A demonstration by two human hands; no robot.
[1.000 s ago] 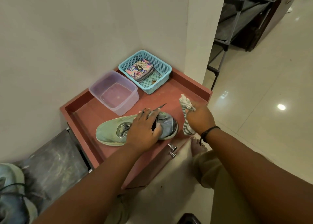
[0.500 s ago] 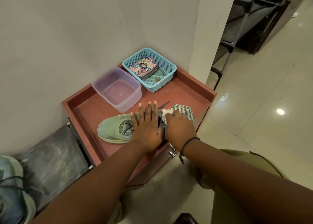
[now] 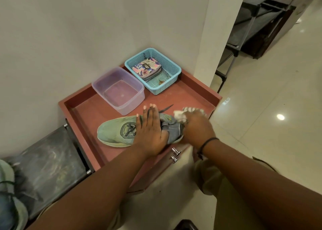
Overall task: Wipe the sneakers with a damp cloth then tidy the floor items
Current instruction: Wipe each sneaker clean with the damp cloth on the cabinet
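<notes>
Sneaker [image 3: 111,132], pale green with a grey heel part, lies on its sole on the red cabinet top [image 3: 87,114], near the front edge, its toe pointing to my left. My left hand [image 3: 149,132] rests flat on its middle, over the laces, with the fingers straight and close together, pressing it down. My right hand [image 3: 196,127] is just beside, at the heel end, and its fingers are curled around the striped cloth [image 3: 184,114], which touches the back of the heel. This part is a little blurred. Behind the shoe stands a clear plastic tub [image 3: 120,90], and to its right a blue basket [image 3: 172,67] with a flowered pouch [image 3: 146,68] inside. A second sneaker [image 3: 8,203] shows at the lower left corner, well apart.
</notes>
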